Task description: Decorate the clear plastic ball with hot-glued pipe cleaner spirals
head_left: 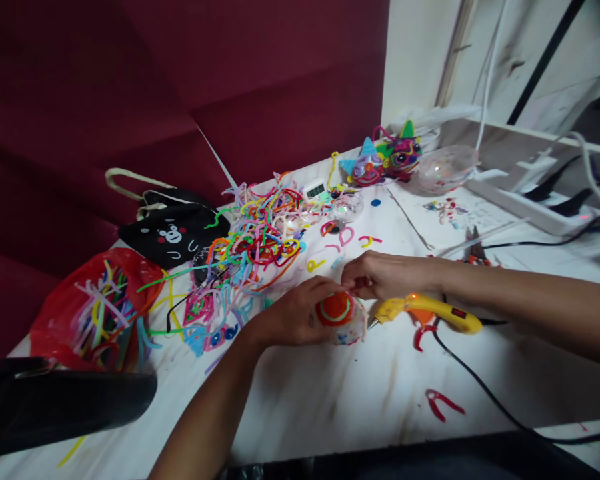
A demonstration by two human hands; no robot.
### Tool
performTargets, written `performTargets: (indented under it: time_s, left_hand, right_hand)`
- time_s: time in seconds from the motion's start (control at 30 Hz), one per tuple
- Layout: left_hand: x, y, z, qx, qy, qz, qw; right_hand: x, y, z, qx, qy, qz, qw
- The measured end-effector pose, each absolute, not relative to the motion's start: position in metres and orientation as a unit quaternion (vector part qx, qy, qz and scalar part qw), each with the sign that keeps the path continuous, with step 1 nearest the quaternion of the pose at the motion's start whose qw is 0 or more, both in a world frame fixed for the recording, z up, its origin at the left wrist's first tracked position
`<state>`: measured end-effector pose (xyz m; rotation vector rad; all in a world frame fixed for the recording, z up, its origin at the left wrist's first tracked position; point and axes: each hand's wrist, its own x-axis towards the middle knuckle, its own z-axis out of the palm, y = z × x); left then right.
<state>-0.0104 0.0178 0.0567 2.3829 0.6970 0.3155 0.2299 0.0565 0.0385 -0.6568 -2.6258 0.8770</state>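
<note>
My left hand (300, 312) is wrapped round a clear rounded piece (351, 328) with an orange spiral disc (334, 308) on it, above the white table. My right hand (373, 275) is closed at the upper right edge of that piece, its fingers pressed together; anything between them is too small or hidden to name. Just below my right forearm lies a yellow glue gun (435, 312) with an orange trigger, its metal tip pointing left toward the clear piece.
A heap of coloured pipe cleaners (265, 233) spreads behind my left hand. A red bag (55, 327) of more stems stands left. Farther back are two decorated figures (367, 167), a clear bowl (445, 167) and a power strip (545, 200). Red-handled pliers lie right.
</note>
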Motion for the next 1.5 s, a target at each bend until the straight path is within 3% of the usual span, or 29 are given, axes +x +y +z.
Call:
performTargets:
  time_s: [0.3, 0.83, 1.23, 1.5]
  left_hand:
    - [-0.004, 0.033, 0.058, 0.9, 0.292, 0.038, 0.322]
    - [-0.004, 0.035, 0.053, 0.904, 0.274, 0.05, 0.325]
    - [-0.004, 0.032, 0.054, 0.906, 0.274, 0.051, 0.319]
    - [-0.008, 0.025, 0.049, 0.9, 0.273, 0.084, 0.33]
  right_hand:
    - [0.228, 0.054, 0.045, -0.261, -0.906, 0.306, 0.132]
    - [0.235, 0.026, 0.043, -0.336, -0.887, 0.275, 0.159]
    - [0.24, -0.013, 0.041, -0.253, -0.924, 0.221, 0.185]
    - [0.25, -0.022, 0.039, -0.272, -0.927, 0.147, 0.211]
